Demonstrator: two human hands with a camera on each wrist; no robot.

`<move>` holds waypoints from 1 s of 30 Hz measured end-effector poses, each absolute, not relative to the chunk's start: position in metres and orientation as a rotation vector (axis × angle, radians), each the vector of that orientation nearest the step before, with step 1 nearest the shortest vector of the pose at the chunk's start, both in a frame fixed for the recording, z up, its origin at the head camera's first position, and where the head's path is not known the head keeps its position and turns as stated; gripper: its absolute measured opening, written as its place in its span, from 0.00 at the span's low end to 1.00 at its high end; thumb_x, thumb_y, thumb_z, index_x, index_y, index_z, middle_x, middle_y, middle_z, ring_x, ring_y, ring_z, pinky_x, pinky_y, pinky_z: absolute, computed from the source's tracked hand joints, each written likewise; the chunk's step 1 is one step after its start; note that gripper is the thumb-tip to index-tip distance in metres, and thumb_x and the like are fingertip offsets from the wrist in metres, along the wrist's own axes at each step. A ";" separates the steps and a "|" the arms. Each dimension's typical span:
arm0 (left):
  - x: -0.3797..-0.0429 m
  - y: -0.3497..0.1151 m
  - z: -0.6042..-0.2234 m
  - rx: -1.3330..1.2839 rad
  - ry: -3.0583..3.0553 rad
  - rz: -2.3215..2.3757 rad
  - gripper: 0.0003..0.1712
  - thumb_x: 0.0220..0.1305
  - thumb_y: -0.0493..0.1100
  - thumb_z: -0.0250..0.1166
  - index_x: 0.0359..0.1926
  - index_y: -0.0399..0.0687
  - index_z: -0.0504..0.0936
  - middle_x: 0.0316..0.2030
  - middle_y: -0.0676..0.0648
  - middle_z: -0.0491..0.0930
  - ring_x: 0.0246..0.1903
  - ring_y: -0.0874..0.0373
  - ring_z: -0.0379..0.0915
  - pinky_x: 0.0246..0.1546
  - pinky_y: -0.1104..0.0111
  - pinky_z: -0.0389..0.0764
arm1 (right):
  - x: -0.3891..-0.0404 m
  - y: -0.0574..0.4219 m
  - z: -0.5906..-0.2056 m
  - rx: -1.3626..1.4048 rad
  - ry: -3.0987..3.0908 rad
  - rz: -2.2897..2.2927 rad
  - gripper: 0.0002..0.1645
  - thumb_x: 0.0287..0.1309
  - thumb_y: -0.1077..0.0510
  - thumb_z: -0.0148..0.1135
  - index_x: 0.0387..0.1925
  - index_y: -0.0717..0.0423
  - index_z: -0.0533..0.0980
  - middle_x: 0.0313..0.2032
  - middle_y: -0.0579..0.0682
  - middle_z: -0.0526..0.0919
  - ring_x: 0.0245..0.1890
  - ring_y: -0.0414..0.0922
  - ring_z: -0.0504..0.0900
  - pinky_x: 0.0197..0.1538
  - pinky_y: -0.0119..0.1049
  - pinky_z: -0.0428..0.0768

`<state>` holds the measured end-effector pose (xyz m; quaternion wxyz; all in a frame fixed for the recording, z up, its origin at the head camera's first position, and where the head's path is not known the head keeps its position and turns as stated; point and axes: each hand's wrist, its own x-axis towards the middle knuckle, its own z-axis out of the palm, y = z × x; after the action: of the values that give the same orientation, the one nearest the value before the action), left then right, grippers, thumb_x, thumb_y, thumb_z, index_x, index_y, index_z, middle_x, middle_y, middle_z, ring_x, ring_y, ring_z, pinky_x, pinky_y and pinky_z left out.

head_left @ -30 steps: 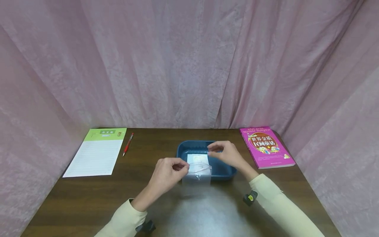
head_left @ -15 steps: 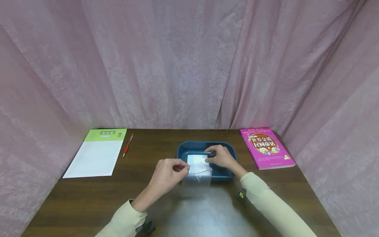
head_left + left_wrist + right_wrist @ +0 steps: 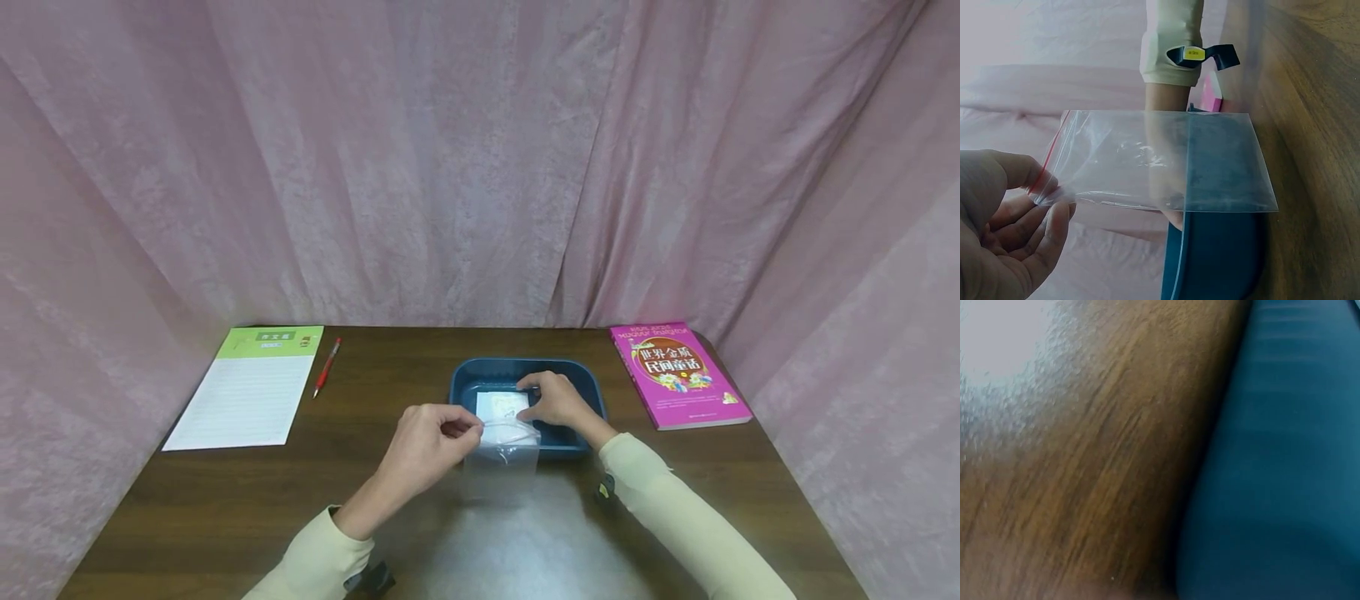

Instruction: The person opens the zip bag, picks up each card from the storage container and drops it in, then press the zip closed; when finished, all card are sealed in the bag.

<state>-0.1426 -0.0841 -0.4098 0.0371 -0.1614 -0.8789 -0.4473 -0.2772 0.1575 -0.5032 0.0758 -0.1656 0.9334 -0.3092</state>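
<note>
Right wrist view: the right hand (image 3: 557, 400) is not caught; only worktop (image 3: 187, 517) and tray wall are shown, blurred. In the left wrist view its fingers are hidden behind the tray (image 3: 1222, 250). From the head view, thumb and forefinger are seen bent and parted beside the white paper (image 3: 501, 405); whether the paper is gripped cannot be told. The paper's near part is covered by the bag, its markings too faint to be read. Both sleeves are cut off toward the worktop's near edge.

Clear plastic bag (image 3: 1116, 162): red line along its mouth, creased there, smooth lower down. Mouth corner pinched between thumb and fingers of the left hand (image 3: 435, 437); bag hung mouth-up before the tray's near edge. Paper laid inside the tray, toward its left edge.
</note>
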 end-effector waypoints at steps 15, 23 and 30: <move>-0.143 -0.082 -0.411 -0.516 -2.703 -1.363 0.05 0.63 0.39 0.69 0.36 0.46 0.91 0.29 0.55 0.87 0.26 0.67 0.79 0.29 0.74 0.82 | -0.273 0.156 -0.496 -0.467 2.863 -0.890 0.23 0.47 0.61 0.81 0.48 0.57 0.86 0.51 0.56 0.87 0.53 0.55 0.83 0.56 0.53 0.80; -0.146 -0.081 -0.411 -0.496 -2.716 -1.354 0.04 0.64 0.39 0.69 0.36 0.48 0.91 0.29 0.55 0.87 0.26 0.66 0.79 0.30 0.74 0.81 | -0.272 0.159 -0.486 -0.408 2.874 -0.983 0.19 0.51 0.63 0.78 0.48 0.57 0.85 0.46 0.53 0.88 0.47 0.50 0.84 0.49 0.48 0.83; -0.149 -0.081 -0.411 -0.447 -2.748 -1.345 0.05 0.64 0.40 0.69 0.37 0.47 0.91 0.31 0.53 0.88 0.26 0.65 0.78 0.29 0.74 0.81 | -0.270 0.165 -0.471 -0.439 2.853 -1.083 0.17 0.54 0.67 0.74 0.47 0.59 0.86 0.44 0.54 0.88 0.42 0.48 0.85 0.45 0.43 0.85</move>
<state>-0.1492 -0.0811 -0.4107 0.0247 -0.1445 -0.8884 -0.4350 -0.2700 0.1654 -0.4713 0.0293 -0.1424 0.9250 -0.3510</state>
